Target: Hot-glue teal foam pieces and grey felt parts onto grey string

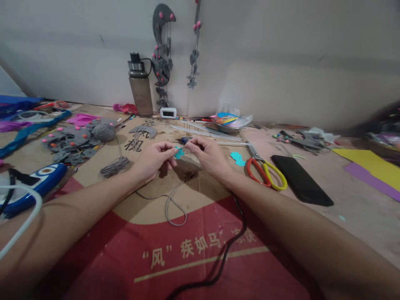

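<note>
Over the middle of the cardboard, my left hand (159, 160) is closed, with a small turquoise felt flower (179, 153) pinched between thumb and fingers. My right hand (206, 156) is close beside it, its fingertips pinched together at the flower's edge on what looks like grey yarn (175, 225). That yarn lies in a loose loop below the hands; part of its run is hidden. Just behind my fingers lies a dark blue tool with a pointed tip (184, 141), like a glue gun, partly covered. More turquoise cutouts (238, 158) rest right of my right hand.
Scissors (261, 166) and a black phone (301, 180) lie right. Grey felt pieces (70, 139) and a yarn bundle (115, 166) are left. A bottle (141, 89) stands near the wall. A black cord (229, 246) runs under my right forearm. A plastic dish (231, 121) sits behind.
</note>
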Motion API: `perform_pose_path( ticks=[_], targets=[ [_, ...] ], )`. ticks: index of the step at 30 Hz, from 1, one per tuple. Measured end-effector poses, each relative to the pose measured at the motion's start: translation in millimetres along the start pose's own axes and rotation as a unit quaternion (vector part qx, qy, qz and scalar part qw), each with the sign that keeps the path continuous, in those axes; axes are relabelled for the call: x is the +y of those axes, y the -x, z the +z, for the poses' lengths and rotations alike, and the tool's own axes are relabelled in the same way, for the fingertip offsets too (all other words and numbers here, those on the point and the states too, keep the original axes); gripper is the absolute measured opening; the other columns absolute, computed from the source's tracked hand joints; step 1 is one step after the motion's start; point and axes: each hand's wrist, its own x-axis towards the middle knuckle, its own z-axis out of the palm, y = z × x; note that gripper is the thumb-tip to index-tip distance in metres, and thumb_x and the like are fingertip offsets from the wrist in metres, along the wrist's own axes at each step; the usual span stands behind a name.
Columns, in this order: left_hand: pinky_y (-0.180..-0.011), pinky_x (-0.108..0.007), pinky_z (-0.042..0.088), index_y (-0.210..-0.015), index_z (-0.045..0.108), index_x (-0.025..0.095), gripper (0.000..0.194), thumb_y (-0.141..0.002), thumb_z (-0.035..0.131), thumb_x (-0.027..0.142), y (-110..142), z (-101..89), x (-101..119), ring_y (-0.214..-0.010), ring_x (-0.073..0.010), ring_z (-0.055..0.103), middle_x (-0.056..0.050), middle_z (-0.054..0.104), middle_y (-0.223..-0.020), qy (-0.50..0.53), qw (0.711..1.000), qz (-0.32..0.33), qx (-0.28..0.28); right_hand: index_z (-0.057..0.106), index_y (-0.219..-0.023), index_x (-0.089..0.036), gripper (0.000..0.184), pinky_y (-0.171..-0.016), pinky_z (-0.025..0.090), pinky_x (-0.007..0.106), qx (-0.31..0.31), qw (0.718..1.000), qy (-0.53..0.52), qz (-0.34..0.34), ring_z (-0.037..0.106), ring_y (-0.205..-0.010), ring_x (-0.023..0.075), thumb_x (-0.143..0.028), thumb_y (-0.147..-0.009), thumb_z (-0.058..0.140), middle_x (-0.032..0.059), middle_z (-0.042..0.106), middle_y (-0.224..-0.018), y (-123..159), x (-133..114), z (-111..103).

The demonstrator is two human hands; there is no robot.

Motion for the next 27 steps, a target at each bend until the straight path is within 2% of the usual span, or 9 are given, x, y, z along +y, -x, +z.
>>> perform_pose_path(
  ticks=[3, 6, 8, 12, 14, 19, 23, 27],
  targets=[
    [-0.039, -0.014, 0.039, -0.085, 0.058, 0.014, 0.022, -0.073, 0.068, 0.029, 0, 1.0, 3, -0.041, -0.0065, 0.053, -0.001, 0.064, -0.057, 0.010, 1.000, 0.004, 0.002, 0.059, -0.079, -0.017, 0.022, -0.060, 0.035, 0.026, -0.014, 1.000, -0.006, 0.001, 0.045, -0.064, 0.0115, -0.036, -0.086, 0.050, -0.0002, 0.055, -0.070, 1, -5, 0],
    [-0.039, -0.015, 0.039, -0.083, 0.059, 0.014, 0.020, -0.072, 0.068, 0.028, 2, 2.0, 5, -0.041, -0.0062, 0.053, -0.002, 0.065, -0.059, 0.009, 1.000, -0.001, 0.015, 0.062, -0.089, -0.017, 0.020, -0.059, 0.035, 0.026, -0.023, 1.000, 0.010, 0.014, 0.044, -0.063, 0.0112, -0.034, -0.081, 0.056, 0.0008, 0.057, -0.075, 3, -8, 1],
    [-0.035, -0.014, 0.035, -0.083, 0.058, 0.015, 0.022, -0.072, 0.068, 0.031, 2, 1.6, 5, -0.038, -0.0060, 0.051, -0.002, 0.066, -0.060, -0.001, 1.000, 0.002, 0.015, 0.063, -0.091, -0.018, 0.020, -0.059, 0.035, 0.026, -0.023, 0.999, 0.027, 0.017, 0.044, -0.063, 0.0113, -0.032, -0.079, 0.058, 0.0011, 0.058, -0.076, 4, -7, 2],
    [-0.030, -0.015, 0.024, -0.087, 0.059, 0.018, 0.026, -0.073, 0.067, 0.038, 3, -1.0, 0, -0.032, -0.0057, 0.043, -0.002, 0.065, -0.056, -0.039, 0.999, 0.010, 0.005, 0.062, -0.083, -0.018, 0.015, -0.059, 0.035, 0.025, -0.014, 1.000, 0.023, 0.015, 0.047, -0.064, 0.0120, -0.032, -0.079, 0.055, 0.0007, 0.058, -0.072, 5, 0, 5],
    [-0.030, -0.016, 0.023, -0.087, 0.061, 0.018, 0.026, -0.073, 0.066, 0.039, 3, -1.7, -1, -0.031, -0.0049, 0.039, 0.000, 0.061, -0.052, -0.063, 0.998, 0.012, 0.000, 0.061, -0.080, -0.019, 0.015, -0.058, 0.035, 0.025, -0.014, 1.000, 0.017, 0.020, 0.047, -0.063, 0.0120, -0.031, -0.079, 0.054, 0.0004, 0.059, -0.070, 5, 3, 6],
    [-0.034, -0.017, 0.025, -0.090, 0.068, 0.018, 0.025, -0.072, 0.066, 0.036, 8, -0.5, 6, -0.034, -0.0043, 0.037, 0.004, 0.053, -0.046, -0.150, 0.987, 0.049, 0.006, 0.061, -0.078, -0.018, 0.012, -0.057, 0.035, 0.026, -0.008, 0.999, 0.035, 0.024, 0.048, -0.062, 0.0123, -0.028, -0.077, 0.054, 0.0003, 0.059, -0.067, 4, 0, 5],
    [-0.036, -0.017, 0.030, -0.090, 0.071, 0.018, 0.025, -0.072, 0.066, 0.035, 11, 1.7, 10, -0.037, -0.0057, 0.042, 0.002, 0.057, -0.050, -0.210, 0.974, 0.080, 0.025, 0.060, -0.075, -0.019, 0.007, -0.060, 0.036, 0.027, 0.000, 0.998, 0.064, 0.003, 0.050, -0.066, 0.0134, -0.023, -0.077, 0.055, 0.0014, 0.060, -0.070, 6, -7, 4],
    [-0.035, -0.018, 0.036, -0.090, 0.069, 0.017, 0.026, -0.074, 0.063, 0.038, 12, 3.0, 10, -0.039, -0.0084, 0.050, -0.003, 0.065, -0.059, -0.204, 0.977, 0.058, 0.020, 0.059, -0.077, -0.019, 0.006, -0.062, 0.037, 0.028, 0.008, 0.994, 0.108, -0.034, 0.050, -0.069, 0.0142, -0.023, -0.078, 0.055, 0.0026, 0.059, -0.074, 9, -10, 5]
  ],
)
